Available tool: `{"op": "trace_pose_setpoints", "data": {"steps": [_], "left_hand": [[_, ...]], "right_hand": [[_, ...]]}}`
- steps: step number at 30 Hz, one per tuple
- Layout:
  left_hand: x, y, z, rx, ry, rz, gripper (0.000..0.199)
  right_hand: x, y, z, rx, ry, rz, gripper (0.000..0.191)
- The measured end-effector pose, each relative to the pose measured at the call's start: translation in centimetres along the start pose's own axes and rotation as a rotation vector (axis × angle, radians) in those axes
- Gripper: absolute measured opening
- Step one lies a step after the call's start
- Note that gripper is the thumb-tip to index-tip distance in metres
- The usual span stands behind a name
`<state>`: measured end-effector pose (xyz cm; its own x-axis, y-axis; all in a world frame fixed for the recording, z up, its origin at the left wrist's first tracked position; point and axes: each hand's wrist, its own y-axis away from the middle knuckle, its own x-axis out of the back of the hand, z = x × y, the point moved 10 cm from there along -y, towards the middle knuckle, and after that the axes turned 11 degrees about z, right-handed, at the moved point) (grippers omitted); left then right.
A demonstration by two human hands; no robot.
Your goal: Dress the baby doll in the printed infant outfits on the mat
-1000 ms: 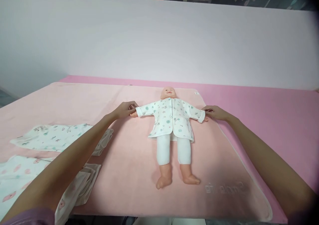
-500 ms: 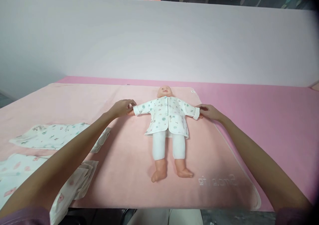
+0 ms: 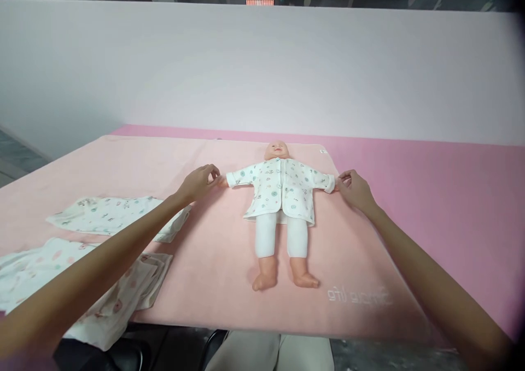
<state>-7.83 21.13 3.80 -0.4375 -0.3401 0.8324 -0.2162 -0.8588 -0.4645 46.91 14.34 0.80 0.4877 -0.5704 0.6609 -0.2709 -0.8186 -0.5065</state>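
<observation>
A baby doll [image 3: 265,237] lies on its back on the pink mat, arms stretched out to both sides. It wears a white buttoned jacket [image 3: 268,193] with small green prints and white leggings [image 3: 297,238]; its feet are bare. With curled fingers, my left hand [image 3: 199,184] pinches the doll's hand on the left, just beyond the sleeve cuff. My right hand [image 3: 357,191] has its fingertips closed at the doll's other hand, beside the turned-up cuff [image 3: 329,183]. My fingers partly hide both doll hands.
On the left lie folded white baby clothes with green prints [image 3: 110,212] and others with pink prints [image 3: 53,253], partly under my left forearm. The peach mat [image 3: 205,283] covers much of the pink table [image 3: 430,196]. A white partition [image 3: 262,70] rises behind.
Both my hands have shifted outward from the sleeve cuffs to the doll's hands, exposing more of the cuffs. The camera view has shifted slightly; the doll's pose looks the same.
</observation>
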Motion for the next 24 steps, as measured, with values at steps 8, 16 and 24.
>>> {"op": "trace_pose_setpoints", "data": {"steps": [8,16,24], "left_hand": [[-0.8,5.4,3.7,0.163,0.147,-0.037,0.043],[-2.5,5.9,2.0,0.543,0.396,0.174,0.039],[-3.7,5.5,0.7,0.546,0.393,0.219,0.034]], "right_hand": [[-1.0,5.1,-1.0,-0.177,-0.009,-0.094,0.04],[-1.5,5.9,-0.7,-0.315,-0.169,0.044,0.04],[-0.8,4.3,-0.3,-0.125,-0.076,0.087,0.033]]}}
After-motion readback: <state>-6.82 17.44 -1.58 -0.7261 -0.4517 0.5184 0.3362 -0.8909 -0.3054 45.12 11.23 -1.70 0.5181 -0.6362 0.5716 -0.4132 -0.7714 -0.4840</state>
